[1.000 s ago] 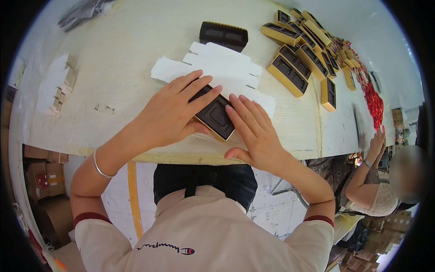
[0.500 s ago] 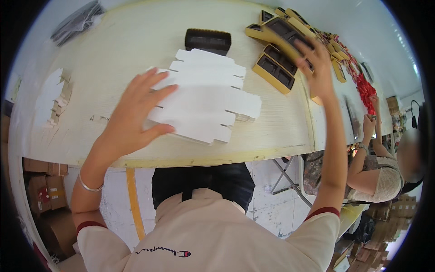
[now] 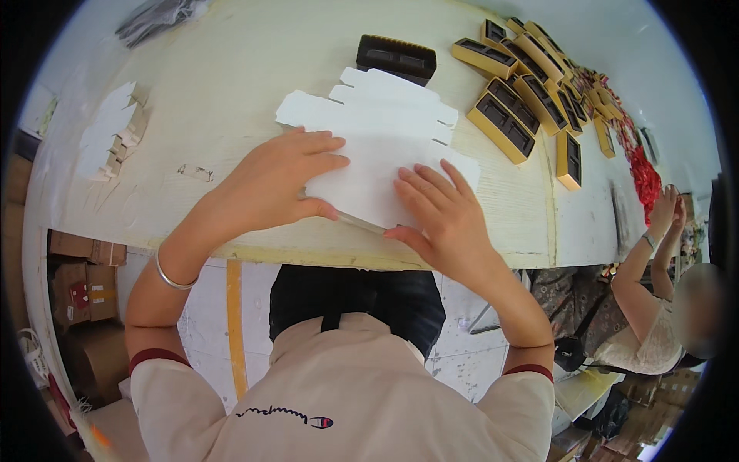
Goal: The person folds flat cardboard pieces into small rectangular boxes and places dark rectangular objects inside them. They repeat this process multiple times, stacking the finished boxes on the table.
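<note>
A stack of flat white cardboard box blanks [image 3: 377, 127], with notched flaps along its sides, lies in front of me near the table's front edge. My left hand [image 3: 289, 181] rests on its left part, fingers stretched over the top blank and thumb at the near edge. On the right part lies my right hand [image 3: 443, 219], fingers spread on the white card, its thumb also at the near edge. Just beyond the stack stands a black tray-like insert [image 3: 396, 58], open at the top.
Several gold boxes with black inserts [image 3: 504, 127] lie in a heap at the far right, beside red ribbons [image 3: 645, 181]. More folded white blanks [image 3: 112, 138] sit at the left. A dark plastic-wrapped bundle [image 3: 158, 21] lies far left. Another person [image 3: 647, 308] works at the right.
My right hand has come back from the gold boxes, letting go of one there, and now touches the white blanks. My left hand has moved right on the stack. The view has shifted slightly.
</note>
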{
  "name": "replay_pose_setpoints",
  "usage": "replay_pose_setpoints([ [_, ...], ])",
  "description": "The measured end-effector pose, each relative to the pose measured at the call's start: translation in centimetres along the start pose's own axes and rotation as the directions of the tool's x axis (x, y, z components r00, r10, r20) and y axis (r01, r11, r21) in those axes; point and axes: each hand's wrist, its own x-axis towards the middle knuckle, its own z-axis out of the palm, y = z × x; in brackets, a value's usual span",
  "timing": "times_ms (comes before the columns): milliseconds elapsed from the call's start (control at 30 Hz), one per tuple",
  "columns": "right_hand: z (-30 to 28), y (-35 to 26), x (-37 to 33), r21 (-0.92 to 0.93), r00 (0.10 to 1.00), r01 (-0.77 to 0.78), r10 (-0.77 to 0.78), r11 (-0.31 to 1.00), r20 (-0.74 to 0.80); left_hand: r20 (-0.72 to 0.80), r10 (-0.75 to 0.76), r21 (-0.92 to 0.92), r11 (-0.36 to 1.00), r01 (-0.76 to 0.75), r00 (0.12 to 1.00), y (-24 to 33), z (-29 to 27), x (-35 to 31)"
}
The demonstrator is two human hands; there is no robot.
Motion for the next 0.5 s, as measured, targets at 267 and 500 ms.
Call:
replay_pose_setpoints([
  [267,-1.7,2.2,0.2,0.106,0.993,0.098,-0.105,0.989,0.056,-0.026,-0.04,0.011,0.999,0.041,0.999,2.6,-0.5,-0.5],
  [500,-0.4,2.5,0.6,0.215,0.974,-0.064,0.108,0.975,-0.198,-0.136,-0.107,0.032,0.993,0.113,0.985,4.0,-0.5,1.6],
])
